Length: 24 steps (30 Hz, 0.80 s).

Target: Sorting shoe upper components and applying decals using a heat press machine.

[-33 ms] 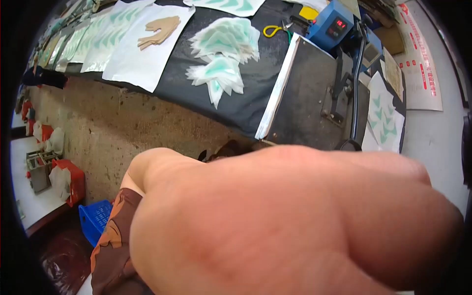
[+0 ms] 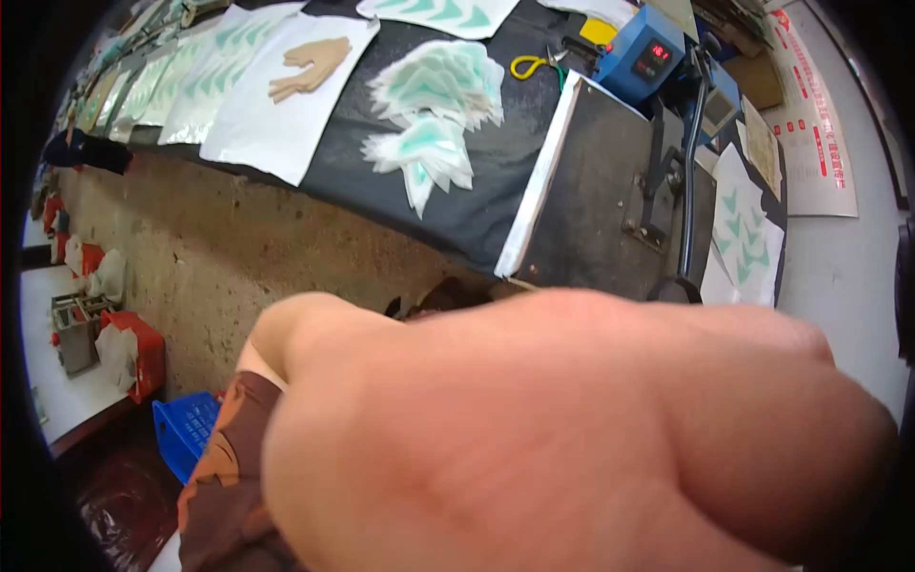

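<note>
A hand (image 2: 572, 439) looms right at the lens, grip unreadable, the cut teal shapes (image 2: 434, 110) well beyond it lying stacked, untouched.

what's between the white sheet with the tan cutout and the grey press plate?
Head view: two piles of white-and-teal triangular cutouts on black cloth, between white sheet and grey press plate.

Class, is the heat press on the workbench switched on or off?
On: the small display on the blue control box of the press glows red.
</note>
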{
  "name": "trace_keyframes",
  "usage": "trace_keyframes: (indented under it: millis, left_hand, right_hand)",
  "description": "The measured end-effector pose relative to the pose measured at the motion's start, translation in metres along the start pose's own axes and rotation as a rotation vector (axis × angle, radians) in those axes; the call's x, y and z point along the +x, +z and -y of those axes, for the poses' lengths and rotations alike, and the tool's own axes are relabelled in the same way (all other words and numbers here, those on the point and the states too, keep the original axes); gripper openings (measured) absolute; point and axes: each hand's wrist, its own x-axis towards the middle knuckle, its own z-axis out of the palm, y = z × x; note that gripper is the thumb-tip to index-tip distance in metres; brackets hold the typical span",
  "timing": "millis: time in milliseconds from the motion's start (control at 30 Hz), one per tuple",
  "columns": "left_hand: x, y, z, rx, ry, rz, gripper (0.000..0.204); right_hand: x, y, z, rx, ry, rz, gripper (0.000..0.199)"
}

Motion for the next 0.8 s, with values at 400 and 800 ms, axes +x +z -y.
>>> trace_keyframes:
  millis: [400,800]
  left_hand:
    - [0.000,0.024,-0.004,-0.098,-0.015,0.077,0.013]
    - [-0.014,0.033,-0.029,-0.329,-0.030,0.078,0.016]
  right_hand:
    - [-0.006,0.040,-0.008,-0.006,-0.072,-0.119,0.007]
    - [-0.003,0.035,0.000,0.021,-0.048,-0.059,0.014]
